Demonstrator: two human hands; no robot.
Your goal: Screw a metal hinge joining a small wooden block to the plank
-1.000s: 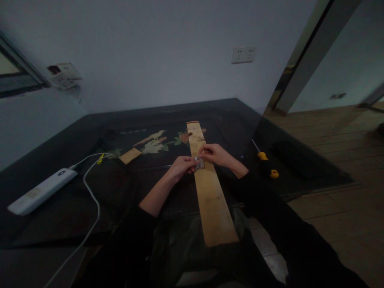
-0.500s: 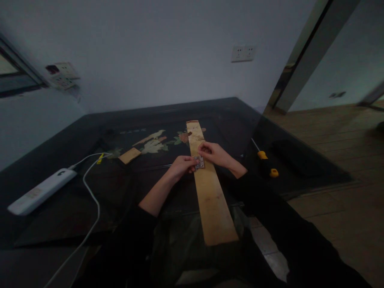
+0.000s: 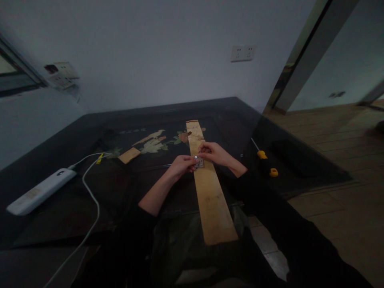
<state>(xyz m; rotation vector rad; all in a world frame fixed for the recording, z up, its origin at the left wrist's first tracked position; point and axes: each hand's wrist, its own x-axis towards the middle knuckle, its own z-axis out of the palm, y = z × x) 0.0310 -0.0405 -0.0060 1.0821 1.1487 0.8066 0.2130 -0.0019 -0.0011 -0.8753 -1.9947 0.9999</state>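
Observation:
A long wooden board (image 3: 212, 196) stretches away from my lap across the dark table. On its middle is a small metal hinge (image 3: 200, 163) with holes in it. My left hand (image 3: 182, 165) pinches the hinge by its left side, against the board. Just above the hinge, my right hand (image 3: 214, 153) has thumb and index finger closed in a pinch near its upper edge. What those fingertips hold, if anything, is too small to make out. To the right lies a screwdriver (image 3: 265, 160) with a yellow and black handle.
A short wood piece (image 3: 129, 155) rests left of the board. Farther left are a white power strip (image 3: 42, 192) and its cable (image 3: 93, 195). The black table (image 3: 168, 110) meets a wall with a socket (image 3: 243, 53). A dark flat object (image 3: 295, 158) lies at right.
Both hands stay almost in place at the hinge. The right fingertips have dipped slightly toward its upper edge; board and screwdriver have not moved.

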